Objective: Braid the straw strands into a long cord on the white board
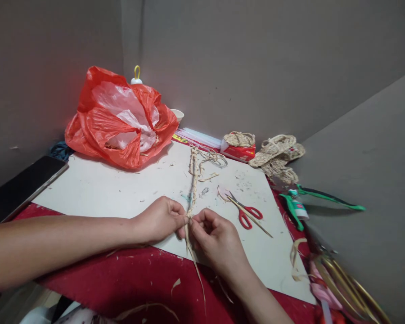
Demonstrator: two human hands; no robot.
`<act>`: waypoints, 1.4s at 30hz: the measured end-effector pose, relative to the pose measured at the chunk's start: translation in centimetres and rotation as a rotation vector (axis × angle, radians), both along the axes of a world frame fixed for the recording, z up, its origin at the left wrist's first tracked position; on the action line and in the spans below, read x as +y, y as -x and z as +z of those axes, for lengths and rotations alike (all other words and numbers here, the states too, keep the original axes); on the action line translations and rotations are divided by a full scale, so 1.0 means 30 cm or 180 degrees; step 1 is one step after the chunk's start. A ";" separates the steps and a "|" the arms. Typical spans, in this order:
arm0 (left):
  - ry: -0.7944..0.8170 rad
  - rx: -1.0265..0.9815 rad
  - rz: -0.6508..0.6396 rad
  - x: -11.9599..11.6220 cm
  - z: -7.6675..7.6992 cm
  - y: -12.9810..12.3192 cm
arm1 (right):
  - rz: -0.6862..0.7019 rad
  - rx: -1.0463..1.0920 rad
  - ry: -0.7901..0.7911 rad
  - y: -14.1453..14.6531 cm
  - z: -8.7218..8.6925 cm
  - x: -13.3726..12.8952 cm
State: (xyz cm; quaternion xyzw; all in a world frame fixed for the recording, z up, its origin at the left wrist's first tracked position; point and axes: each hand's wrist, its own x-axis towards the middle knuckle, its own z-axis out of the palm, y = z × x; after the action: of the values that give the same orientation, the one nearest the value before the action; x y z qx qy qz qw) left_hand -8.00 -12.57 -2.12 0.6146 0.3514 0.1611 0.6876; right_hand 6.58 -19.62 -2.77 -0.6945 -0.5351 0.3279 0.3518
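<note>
Grey walls meet behind a table w/ a dark red cover [121, 274] and a large white board [121, 189]. On the board, a narrow, straw-coloured plaited fibre strip [194, 186] runs from near the far edge toward you, its near end at your fingertips. Your L hand [160, 220] pinches that end btwn thumb and fingers; your R hand [219, 234], thumb and forefinger closed together, pinches it just beside. Progress, approx.: the stretch beyond your hands looks plaited; the loose pale fibre strands [193, 254] hanging below look unworked, and stray ends stick out along the strip. Red-handled metal scissors [238, 202] lie open to the R, untouched. Beyond, at far R, are finished-looking woven beige fibre soles [278, 146]; at far L, a crumpled red plastic bag [101, 121].
</note>
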 end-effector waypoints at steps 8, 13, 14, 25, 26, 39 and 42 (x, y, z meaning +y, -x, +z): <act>0.0435 -0.0160 0.0141 0.003 0.018 -0.003 | 0.0023 -0.0847 -0.0389 0.013 0.005 -0.016; 0.0294 -0.0063 0.0170 -0.003 0.020 -0.005 | 0.0106 -0.0600 -0.0280 0.011 0.011 -0.018; 0.0255 -0.0047 0.0191 -0.004 0.019 -0.005 | 0.0132 -0.0482 -0.0214 0.010 0.016 -0.018; -0.0008 -0.0043 0.0196 -0.023 0.004 -0.003 | 0.0074 0.0136 0.0341 0.001 0.049 -0.029; -0.0039 -0.0048 0.0195 -0.026 0.003 -0.003 | 0.0014 0.0150 0.0347 0.005 0.046 -0.029; -0.0212 -0.0386 0.0127 -0.025 -0.039 -0.002 | -0.1017 0.0910 0.0258 0.102 0.049 -0.028; -0.0336 -0.0322 0.0032 -0.022 -0.051 -0.003 | -0.0966 0.1264 0.0417 0.087 0.052 -0.025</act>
State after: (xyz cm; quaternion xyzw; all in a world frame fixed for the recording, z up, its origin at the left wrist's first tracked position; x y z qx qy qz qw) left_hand -7.91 -13.22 -3.64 0.6393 0.3102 0.2137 0.6703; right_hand 3.97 -20.36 -1.22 -0.7101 -0.3229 0.4353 0.4494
